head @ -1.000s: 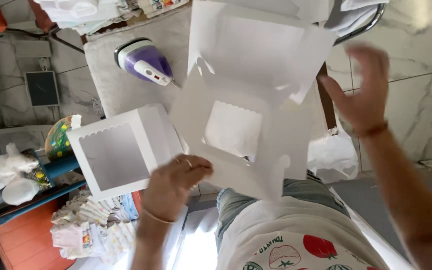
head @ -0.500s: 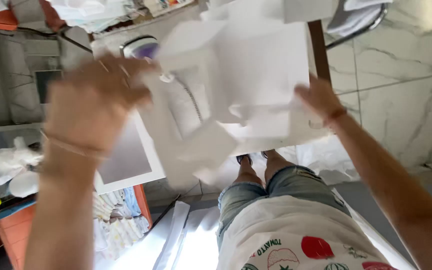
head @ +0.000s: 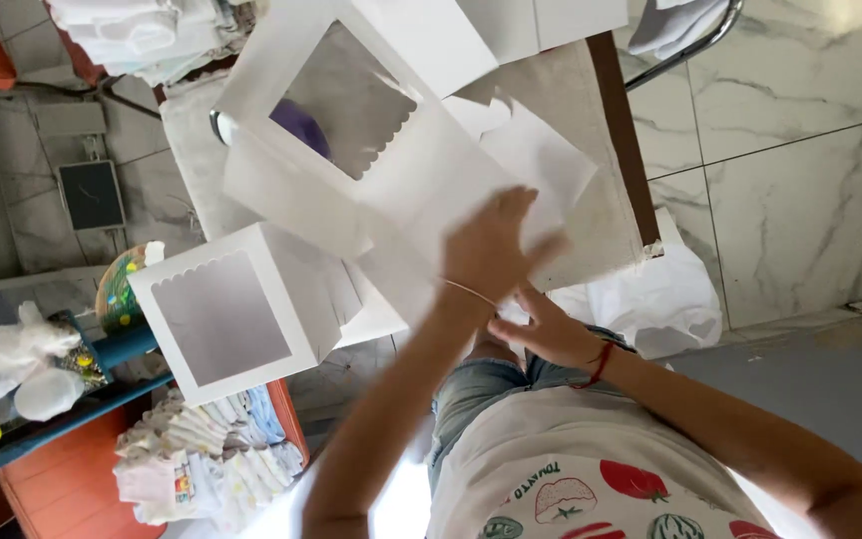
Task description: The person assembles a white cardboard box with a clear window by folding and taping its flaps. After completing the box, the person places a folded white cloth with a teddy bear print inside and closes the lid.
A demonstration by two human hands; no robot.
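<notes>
So, box count first: two white cardboard boxes with scalloped clear windows. One is the half-folded box [head: 391, 150] being worked on, held up over the tabletop [head: 591, 215], tilted with its window facing the camera and its flaps splayed out at different angles. The other is the finished box [head: 241, 309], fully squared up, sitting just to the side and lower in the view, not touching either hand. There's also a flat white carton sheet [head: 541, 20] at the top edge.

Two hands, both busy on the half-folded one. The left hand [head: 496, 250] is laid flat against a lower panel, fingers spread and pointing up, thin bracelet at the wrist, forearm running in from the bottom of the view. So it's pressing on the panel, not wrapped around anything. The right hand [head: 546, 329] sits just below it, close to the body, red cord on the wrist, fingers curled toward the bottom edge of the cardboard; can't tell if it's actually pinching a flap or only touching it.

One purple iron [head: 301, 130] shows through the window. One white plastic bag [head: 660, 294] hangs by the tabletop edge, and one stack of folded cloths [head: 202, 464] sits down below.
</notes>
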